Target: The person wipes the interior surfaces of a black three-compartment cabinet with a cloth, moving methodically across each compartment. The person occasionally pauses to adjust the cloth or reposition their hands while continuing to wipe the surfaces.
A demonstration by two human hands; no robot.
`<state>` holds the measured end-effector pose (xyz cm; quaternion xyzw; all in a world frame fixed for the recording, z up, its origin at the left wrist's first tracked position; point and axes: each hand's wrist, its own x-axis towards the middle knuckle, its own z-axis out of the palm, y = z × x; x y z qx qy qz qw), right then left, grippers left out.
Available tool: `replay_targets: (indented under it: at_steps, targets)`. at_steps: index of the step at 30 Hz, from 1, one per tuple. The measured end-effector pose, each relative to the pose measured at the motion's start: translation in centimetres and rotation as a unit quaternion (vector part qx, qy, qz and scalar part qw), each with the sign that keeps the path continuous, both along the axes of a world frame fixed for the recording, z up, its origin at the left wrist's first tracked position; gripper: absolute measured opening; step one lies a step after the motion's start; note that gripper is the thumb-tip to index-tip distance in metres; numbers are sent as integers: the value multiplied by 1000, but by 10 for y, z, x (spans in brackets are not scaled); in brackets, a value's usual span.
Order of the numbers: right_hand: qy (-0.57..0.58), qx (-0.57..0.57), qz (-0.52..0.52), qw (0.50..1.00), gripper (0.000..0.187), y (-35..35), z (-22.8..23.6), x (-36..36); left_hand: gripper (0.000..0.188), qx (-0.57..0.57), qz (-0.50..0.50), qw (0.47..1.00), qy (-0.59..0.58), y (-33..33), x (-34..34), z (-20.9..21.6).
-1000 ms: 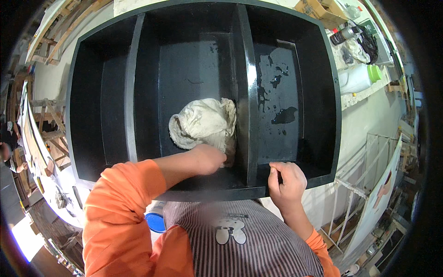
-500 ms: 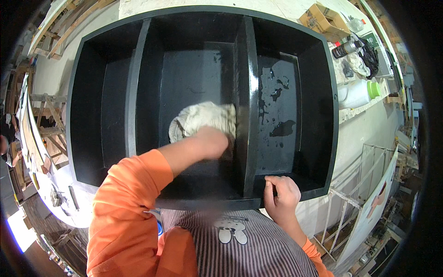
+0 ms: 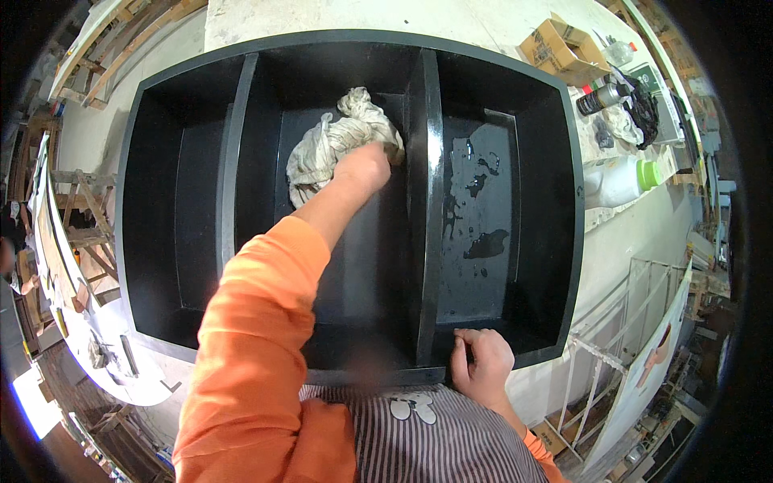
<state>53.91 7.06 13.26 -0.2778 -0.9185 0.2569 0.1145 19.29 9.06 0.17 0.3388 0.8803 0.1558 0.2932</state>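
A large black open box unit (image 3: 346, 37) with three compartments lies in front of me, its dividers running away from me. Inside the wide middle compartment, my left hand (image 3: 364, 167) is closed on a bunched, off-white cloth (image 3: 326, 154), which is pressed to the bottom panel towards the far end. Part of the left fingers is hidden. My right hand (image 3: 485, 361) is curled over the unit's near edge by the right compartment, fingers closed on the rim. Wet patches (image 3: 486, 244) shine on the bottom of that right compartment.
On the pale table (image 3: 475, 24) beyond, an open cardboard box (image 3: 565, 50) stands at the far right. Near it are a dark spray can (image 3: 600, 99), a black plastic bag (image 3: 642, 113) and a white bottle with a green cap (image 3: 618, 182). A white metal frame (image 3: 600, 346) stands at the right.
My left hand has pushed the cloth away from me, from the middle compartment's centre towards its far end. The right hand stays on the near edge. The whole view has shifted slightly.
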Motion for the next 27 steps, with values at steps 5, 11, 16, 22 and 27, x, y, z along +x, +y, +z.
replay_targets:
  at_steps: [5,11,16,22,27]
  targets:
    - [22,9,6,1000,12,0,-2,0,31,-16,-52,995,84,-20,-7,44]
    - [50,40,17,998,12,1,-5,1,32,-49,-83,984,151,-50,-12,45]
    - [67,39,17,997,11,0,-6,1,23,-49,-158,985,53,-83,29,49]
    - [51,32,2,998,11,-2,-6,0,23,-102,-424,892,-118,-123,105,77]
    - [68,50,7,996,10,-1,-8,1,27,24,-137,988,-64,-117,106,59]
